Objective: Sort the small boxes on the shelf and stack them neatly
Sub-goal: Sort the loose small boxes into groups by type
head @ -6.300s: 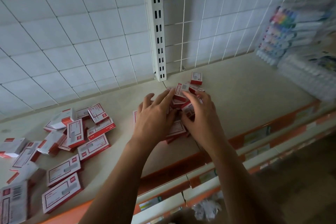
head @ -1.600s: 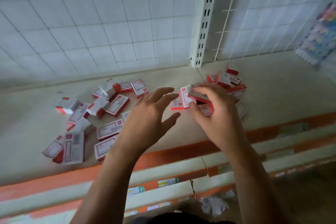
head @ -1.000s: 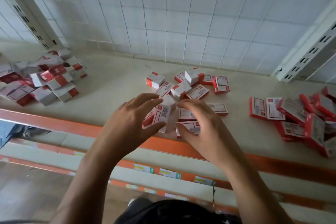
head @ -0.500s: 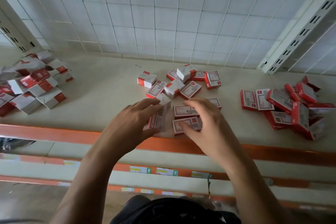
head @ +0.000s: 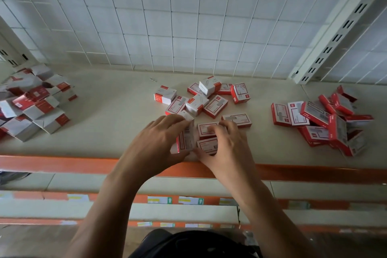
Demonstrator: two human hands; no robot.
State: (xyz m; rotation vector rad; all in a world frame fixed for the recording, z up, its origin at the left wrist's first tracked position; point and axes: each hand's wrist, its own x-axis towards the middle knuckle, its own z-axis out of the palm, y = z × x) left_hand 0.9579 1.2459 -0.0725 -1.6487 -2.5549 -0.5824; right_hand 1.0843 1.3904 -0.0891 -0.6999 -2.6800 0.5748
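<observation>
red boxes [head: 206,130] gripped by left fingers [head: 171,120], right fingers [head: 228,126].

Red-and-white boxes [head: 215,106], beige shelf [head: 117,115] with orange edge [head: 62,164].

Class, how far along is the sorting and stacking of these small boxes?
Done: no neat stack shows yet. In hand: the left hand grips an upright box on the shelf; the right hand grips two flat boxes beside it. Left: the middle cluster, left heap and right heap lie jumbled.
</observation>
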